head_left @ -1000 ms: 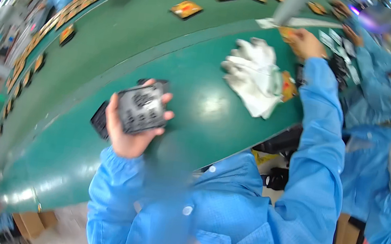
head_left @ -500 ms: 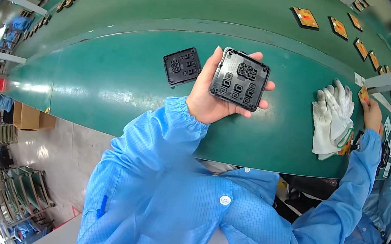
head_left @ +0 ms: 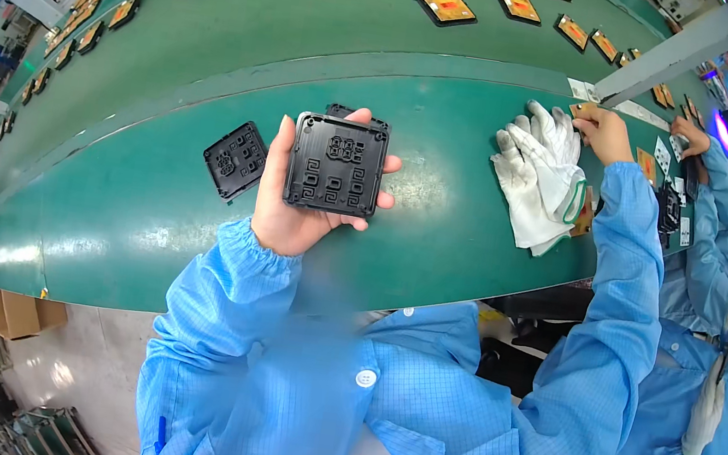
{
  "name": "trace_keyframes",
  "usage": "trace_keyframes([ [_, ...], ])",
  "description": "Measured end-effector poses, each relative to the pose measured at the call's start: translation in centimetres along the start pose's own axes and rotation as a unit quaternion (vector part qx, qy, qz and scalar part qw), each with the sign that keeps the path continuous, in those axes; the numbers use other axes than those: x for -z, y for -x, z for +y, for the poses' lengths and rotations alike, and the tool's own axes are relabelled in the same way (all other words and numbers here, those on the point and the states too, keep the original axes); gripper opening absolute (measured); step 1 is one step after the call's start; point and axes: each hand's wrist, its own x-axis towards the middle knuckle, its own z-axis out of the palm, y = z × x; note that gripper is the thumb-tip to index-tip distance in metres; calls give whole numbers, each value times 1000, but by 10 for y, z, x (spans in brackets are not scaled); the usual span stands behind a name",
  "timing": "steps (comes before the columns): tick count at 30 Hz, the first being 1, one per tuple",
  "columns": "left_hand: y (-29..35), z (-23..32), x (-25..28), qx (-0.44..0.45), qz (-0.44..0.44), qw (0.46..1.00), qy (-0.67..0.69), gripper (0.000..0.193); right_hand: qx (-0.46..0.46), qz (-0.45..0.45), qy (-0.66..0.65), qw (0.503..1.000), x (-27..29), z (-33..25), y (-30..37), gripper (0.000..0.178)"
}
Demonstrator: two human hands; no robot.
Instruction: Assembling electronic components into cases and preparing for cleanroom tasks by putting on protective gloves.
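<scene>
Head view: black square moulded part (head_left: 336,166) held face-up above the green bench (head_left: 150,225), presumably tilted for inspection. Left hand (head_left: 299,195) clamped on it, fingers wrapped round both edges. Right hand (head_left: 602,133) pinched on something small beyond the white gloves (head_left: 539,173); exact grip unclear. Second black part (head_left: 235,160) lying left of the held one.

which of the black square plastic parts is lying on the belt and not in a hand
The smaller black square part lying flat on the green belt, just left of the left hand. The larger black part is held up in that hand.
</scene>
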Motion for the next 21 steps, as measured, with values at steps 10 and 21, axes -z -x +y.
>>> trace_keyframes([
  [10, -3, 0, 3, 0, -3, 1000, 15, 77, 24, -33, -55, 998, 4, 52, -8, 18],
  [21, 3, 1, 5, -28, -20, 999, 9, 82, 41, 116, 39, 992, -23, 71, -5, 23],
])
